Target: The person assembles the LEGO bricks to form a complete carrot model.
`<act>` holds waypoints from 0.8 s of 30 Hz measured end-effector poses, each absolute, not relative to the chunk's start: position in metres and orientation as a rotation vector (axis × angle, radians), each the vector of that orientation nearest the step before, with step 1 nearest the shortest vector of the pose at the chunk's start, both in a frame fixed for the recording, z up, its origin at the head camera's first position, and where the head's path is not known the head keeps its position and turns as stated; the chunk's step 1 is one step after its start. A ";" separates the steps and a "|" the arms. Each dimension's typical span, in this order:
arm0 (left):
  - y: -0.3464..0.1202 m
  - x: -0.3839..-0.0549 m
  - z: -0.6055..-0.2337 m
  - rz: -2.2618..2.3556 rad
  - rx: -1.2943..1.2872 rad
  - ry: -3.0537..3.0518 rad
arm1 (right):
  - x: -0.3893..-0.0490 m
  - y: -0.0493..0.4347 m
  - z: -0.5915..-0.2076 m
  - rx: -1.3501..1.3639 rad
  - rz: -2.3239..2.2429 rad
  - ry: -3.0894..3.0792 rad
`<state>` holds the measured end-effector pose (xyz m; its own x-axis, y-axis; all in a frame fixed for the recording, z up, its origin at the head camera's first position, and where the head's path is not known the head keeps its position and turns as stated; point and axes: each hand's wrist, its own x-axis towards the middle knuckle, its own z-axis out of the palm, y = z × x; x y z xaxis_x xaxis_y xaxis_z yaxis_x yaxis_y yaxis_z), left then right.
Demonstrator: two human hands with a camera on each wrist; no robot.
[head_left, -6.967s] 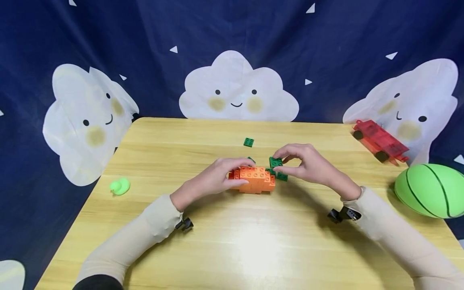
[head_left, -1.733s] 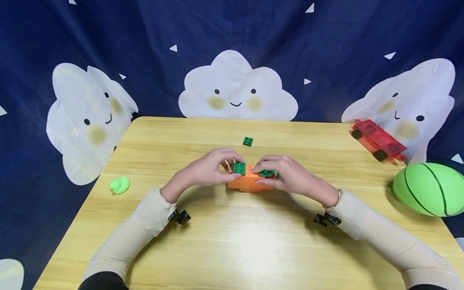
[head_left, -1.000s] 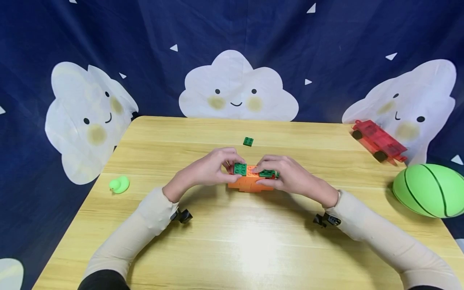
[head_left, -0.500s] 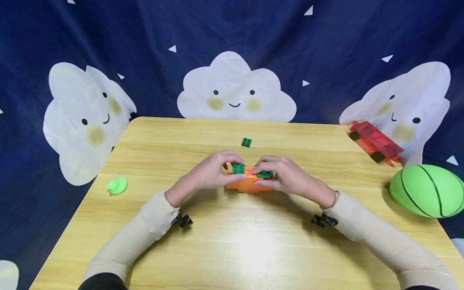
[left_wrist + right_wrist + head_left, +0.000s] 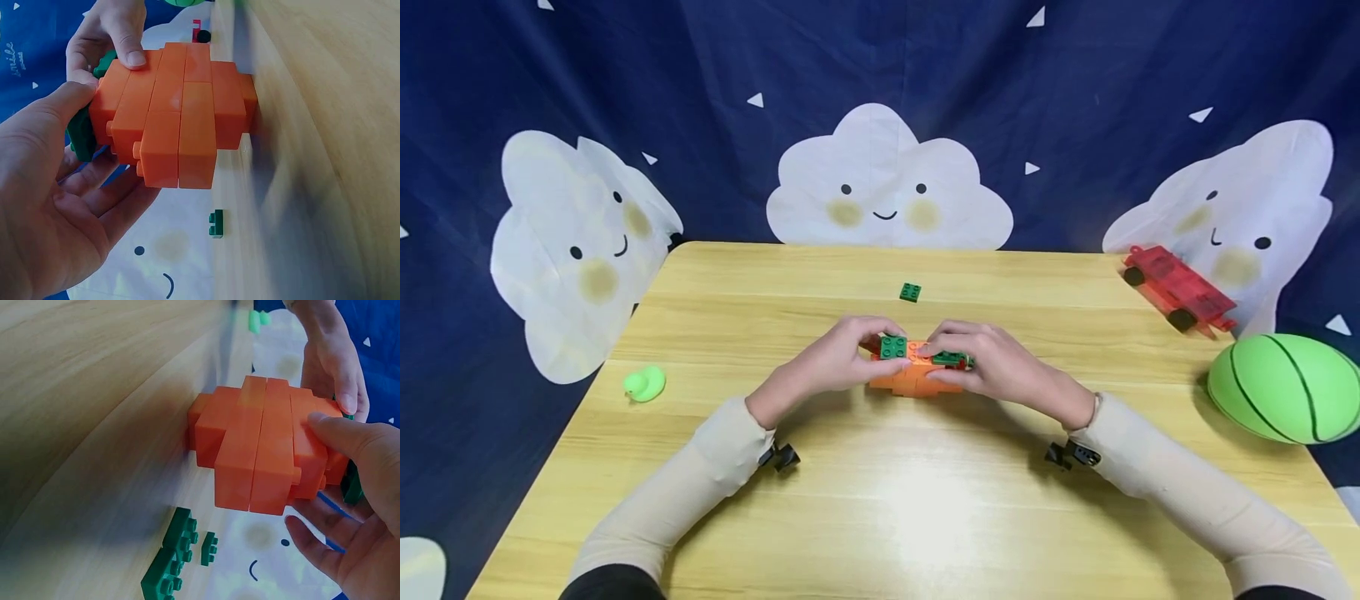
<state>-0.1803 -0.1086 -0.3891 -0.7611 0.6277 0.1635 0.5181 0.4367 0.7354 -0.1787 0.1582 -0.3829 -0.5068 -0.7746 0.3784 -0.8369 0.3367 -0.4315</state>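
An orange block build [image 5: 913, 382] made of several toy bricks stands mid-table. My left hand [image 5: 842, 354] pinches a green four-stud brick [image 5: 892, 347] at its left top; the left wrist view shows that brick [image 5: 81, 134] under the thumb. On the right end, my right hand [image 5: 992, 358] grips the build, its thumb against the orange front in the right wrist view and its other fingers behind. Another green brick [image 5: 950, 358] shows beneath those fingers, partly hidden. Two green bricks [image 5: 178, 531] lie end to end on the table in the right wrist view.
A loose green brick [image 5: 910, 292] lies behind the build. At the left edge sits a light green toy duck [image 5: 645, 383]. A red toy car [image 5: 1178, 290] and a green ball [image 5: 1285, 388] are on the right. Behind the table [image 5: 895, 517] hangs a cloud-print cloth.
Seven seconds ago my left hand held the build and my right pinched a green brick beside it. Now green bricks are at both top ends. Over the last second the hands barely shift.
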 end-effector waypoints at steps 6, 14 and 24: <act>-0.109 -0.180 -0.388 1.183 1.046 2.566 | -0.181 0.172 -0.366 1.579 0.920 -2.651; -0.108 -0.178 -0.387 1.182 1.018 2.581 | -0.214 0.210 -0.363 1.294 0.960 -2.952; -0.107 -0.178 -0.384 1.129 1.017 2.590 | -0.209 0.209 -0.413 1.067 0.658 -3.011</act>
<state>-0.1782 -0.1066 -0.3840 -0.7620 0.6335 0.1344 0.5298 0.4905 0.6919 -0.2089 0.2095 -0.4133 -0.7796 -0.6259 0.0212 -0.5777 0.7057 -0.4101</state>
